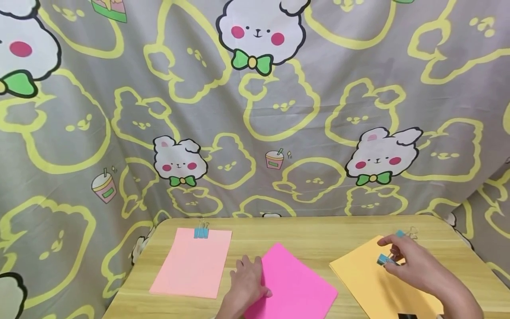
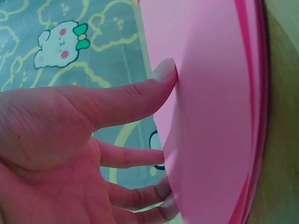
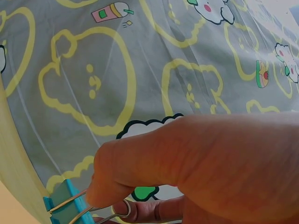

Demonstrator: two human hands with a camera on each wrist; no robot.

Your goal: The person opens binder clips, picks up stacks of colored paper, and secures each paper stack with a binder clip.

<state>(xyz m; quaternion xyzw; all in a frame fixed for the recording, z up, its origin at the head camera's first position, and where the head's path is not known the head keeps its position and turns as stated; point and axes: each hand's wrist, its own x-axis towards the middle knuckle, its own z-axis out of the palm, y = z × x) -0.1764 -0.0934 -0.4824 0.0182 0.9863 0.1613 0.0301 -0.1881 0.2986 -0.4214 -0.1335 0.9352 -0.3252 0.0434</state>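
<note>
My left hand [image 1: 246, 281] rests at the left edge of a bright magenta stack of paper [image 1: 296, 283], turned cornerwise. In the left wrist view its thumb [image 2: 163, 72] and fairly straight fingers touch the pink sheets [image 2: 210, 107], whose layered edges show. Over an orange-yellow stack of paper [image 1: 358, 270], my right hand [image 1: 418, 263] pinches a blue binder clip [image 1: 384, 259] between thumb and fingers. Part of the clip is hidden by the fingers; its blue body [image 3: 70, 205] and wire handles show in the right wrist view.
Left on the wooden table [image 1: 311, 230] lies a light pink stack of paper [image 1: 193, 270] with a blue binder clip [image 1: 201, 232] on its top edge. Another blue clip [image 1: 400, 233] sits behind my right hand. A grey patterned curtain [image 1: 303, 186] hangs behind the table.
</note>
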